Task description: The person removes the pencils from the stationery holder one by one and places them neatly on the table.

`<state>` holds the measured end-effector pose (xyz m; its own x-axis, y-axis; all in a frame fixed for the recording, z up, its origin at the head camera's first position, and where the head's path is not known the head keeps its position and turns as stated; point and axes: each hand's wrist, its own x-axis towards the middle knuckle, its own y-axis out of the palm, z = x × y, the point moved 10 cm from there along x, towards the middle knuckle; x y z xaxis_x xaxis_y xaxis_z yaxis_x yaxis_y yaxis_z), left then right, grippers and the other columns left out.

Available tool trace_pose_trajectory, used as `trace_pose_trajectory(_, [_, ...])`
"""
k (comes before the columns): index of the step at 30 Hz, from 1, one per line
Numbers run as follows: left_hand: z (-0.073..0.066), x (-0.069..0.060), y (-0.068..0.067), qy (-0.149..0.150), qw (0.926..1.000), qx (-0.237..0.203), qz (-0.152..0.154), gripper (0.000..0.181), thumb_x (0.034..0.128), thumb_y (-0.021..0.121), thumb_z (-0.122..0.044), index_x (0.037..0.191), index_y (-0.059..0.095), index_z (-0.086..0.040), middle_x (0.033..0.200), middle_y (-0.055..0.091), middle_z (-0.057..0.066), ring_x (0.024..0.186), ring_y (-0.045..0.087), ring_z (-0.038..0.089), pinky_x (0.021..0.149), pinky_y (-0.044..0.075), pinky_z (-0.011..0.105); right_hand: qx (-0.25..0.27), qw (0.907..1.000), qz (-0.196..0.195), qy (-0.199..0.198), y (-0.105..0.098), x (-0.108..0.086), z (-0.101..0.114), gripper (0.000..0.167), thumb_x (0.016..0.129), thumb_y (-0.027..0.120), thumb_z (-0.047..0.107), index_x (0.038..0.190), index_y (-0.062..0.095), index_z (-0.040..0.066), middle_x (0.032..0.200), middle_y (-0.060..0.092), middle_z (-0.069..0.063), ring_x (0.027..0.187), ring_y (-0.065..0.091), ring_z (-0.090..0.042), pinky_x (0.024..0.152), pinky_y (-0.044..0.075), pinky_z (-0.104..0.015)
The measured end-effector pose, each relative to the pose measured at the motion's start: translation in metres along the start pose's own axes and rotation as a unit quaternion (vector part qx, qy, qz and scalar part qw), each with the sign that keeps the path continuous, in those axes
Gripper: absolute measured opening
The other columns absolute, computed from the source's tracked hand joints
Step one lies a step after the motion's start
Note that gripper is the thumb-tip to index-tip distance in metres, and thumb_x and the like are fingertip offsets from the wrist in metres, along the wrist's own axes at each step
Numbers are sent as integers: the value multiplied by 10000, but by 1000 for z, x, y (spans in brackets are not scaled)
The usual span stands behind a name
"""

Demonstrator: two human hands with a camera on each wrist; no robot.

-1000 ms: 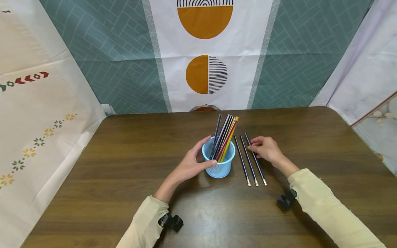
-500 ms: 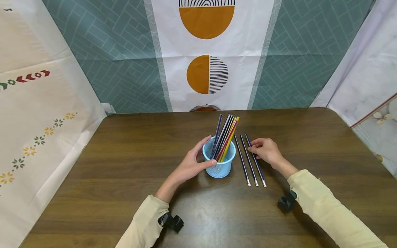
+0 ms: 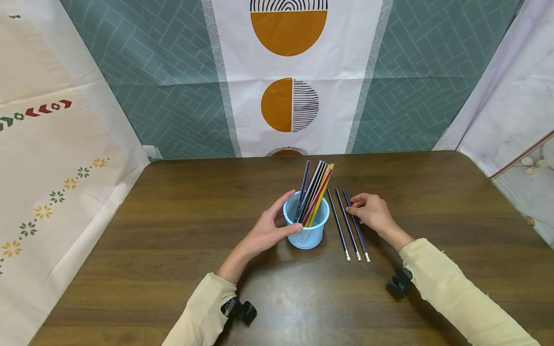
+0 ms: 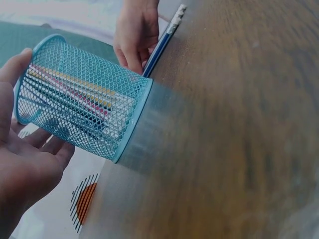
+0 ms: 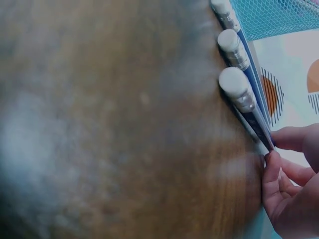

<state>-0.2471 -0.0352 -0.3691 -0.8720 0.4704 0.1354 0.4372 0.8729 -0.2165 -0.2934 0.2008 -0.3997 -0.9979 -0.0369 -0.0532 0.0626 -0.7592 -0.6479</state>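
Observation:
My left hand (image 3: pixel 268 230) holds a light blue mesh pencil cup (image 3: pixel 307 239), thumb on the near rim and fingers around the left side. Several pencils (image 3: pixel 317 192) lean in the cup, among them dark, yellow and red ones. To its right, three dark blue pencils lie side by side on the table, white erasers towards me. My right hand (image 3: pixel 373 211) pinches the rightmost pencil (image 3: pixel 359 235) between thumb and fingers above its middle. In the right wrist view, that pencil's eraser (image 5: pixel 233 82) is nearest the camera. The middle pencil (image 3: pixel 348 226) and left pencil (image 3: pixel 339 226) are untouched.
The brown wooden table (image 3: pixel 173 240) has a rounded far right corner. A patterned cloth (image 3: pixel 173 72) hangs behind its far edge, with light cloths at both sides. Each wrist carries a small black camera, such as the left one (image 3: pixel 240 310).
The right hand has shifted the rightmost pencil slightly left and towards me, so its eraser end lies closer to the middle pencil. The left hand and the cup have stayed in place.

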Motion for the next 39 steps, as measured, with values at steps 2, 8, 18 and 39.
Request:
trace_pose_trajectory(2, [0, 0, 0, -16, 10000, -20, 14, 767, 890, 705, -115, 1526, 276, -133, 1490, 360, 115, 1310, 413, 282, 1059, 345, 463, -20, 10000, -13, -9, 0, 0, 0, 308, 893, 674, 71, 1123, 594, -116, 959, 636, -202, 733, 598, -214, 593, 540, -288])
trace_pose_trajectory(8, [0, 0, 0, -21, 10000, -41, 45, 780, 887, 707, -104, 1529, 265, -117, 1495, 351, 129, 1314, 408, 297, 1062, 337, 473, -100, 9999, -58, -1, 0, 1, 0, 309, 885, 689, 76, 1118, 601, -108, 941, 638, -190, 692, 585, -198, 573, 532, -285])
trace_pose_trajectory(18, [0, -1, 0, -37, 10000, -16, 39, 776, 887, 707, -113, 1529, 272, -147, 1497, 350, 126, 1318, 405, 293, 1065, 336, 465, -5, 10000, -57, 43, -1, 1, -1, 286, 901, 667, 81, 1115, 604, -98, 952, 637, -200, 683, 587, -198, 578, 530, -275])
trace_pose_trajectory(39, [0, 0, 0, 52, 10000, -27, 51, 769, 888, 705, -112, 1526, 277, -138, 1493, 354, 133, 1322, 399, 286, 1067, 334, 459, 696, 9975, -64, 58, -17, -2, 13, 297, 973, 558, 100, 1202, 589, -86, 1063, 613, -205, 884, 599, -279, 732, 525, -311])
